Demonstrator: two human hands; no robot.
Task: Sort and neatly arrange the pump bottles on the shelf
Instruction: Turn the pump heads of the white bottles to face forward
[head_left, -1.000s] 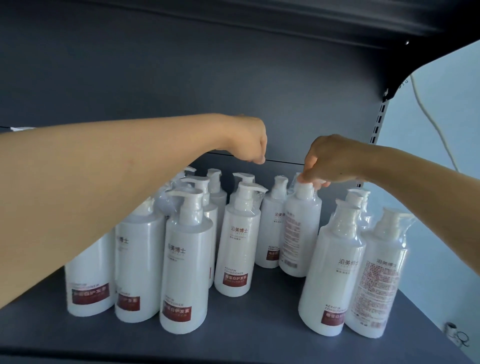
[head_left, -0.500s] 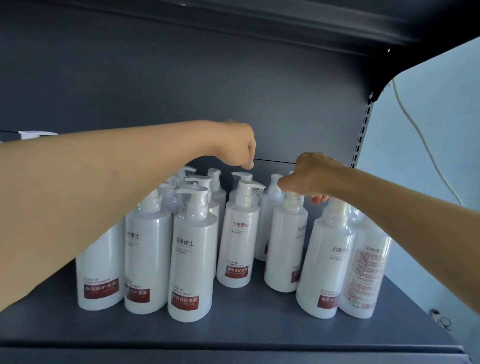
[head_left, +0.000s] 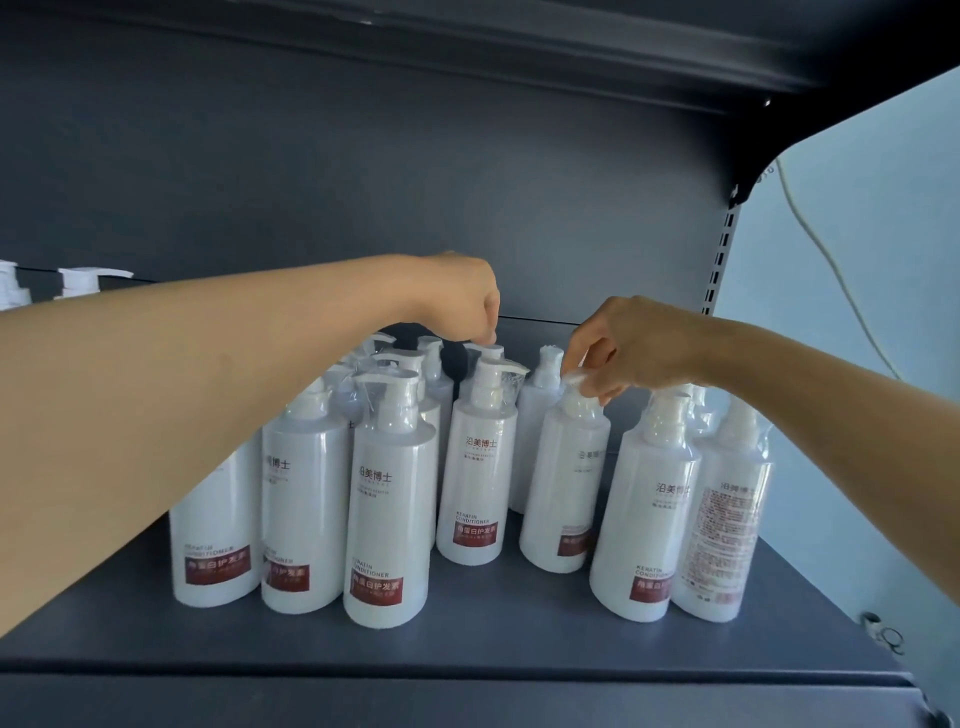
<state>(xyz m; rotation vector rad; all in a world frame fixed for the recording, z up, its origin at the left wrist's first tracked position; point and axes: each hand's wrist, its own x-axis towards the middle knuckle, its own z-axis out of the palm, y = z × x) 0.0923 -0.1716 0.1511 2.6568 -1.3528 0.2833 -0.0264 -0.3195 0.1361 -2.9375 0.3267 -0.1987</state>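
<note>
Several white pump bottles with red labels stand on a dark grey shelf (head_left: 467, 639). My right hand (head_left: 623, 348) pinches the pump head of one middle bottle (head_left: 563, 483), whose label faces partly right. My left hand (head_left: 467, 301) hovers with curled fingers over the pump of a back-row bottle (head_left: 488, 353); its fingertips touch or nearly touch that pump. A front bottle (head_left: 387, 514) and a labelled bottle (head_left: 475, 478) stand between my arms. Two bottles (head_left: 644, 519) stand at the right, one with its back label forward (head_left: 722, 530).
The shelf's back panel (head_left: 363, 182) and upper shelf (head_left: 519, 41) enclose the space. A slotted upright (head_left: 719, 249) and a white cable (head_left: 826, 270) are at the right. Two more pump heads (head_left: 78, 280) show at far left behind my forearm.
My right hand has turned the middle bottle and shifted its grip to a fingertip pinch on the pump. My left hand dropped slightly toward the back pump. The camera moved closer.
</note>
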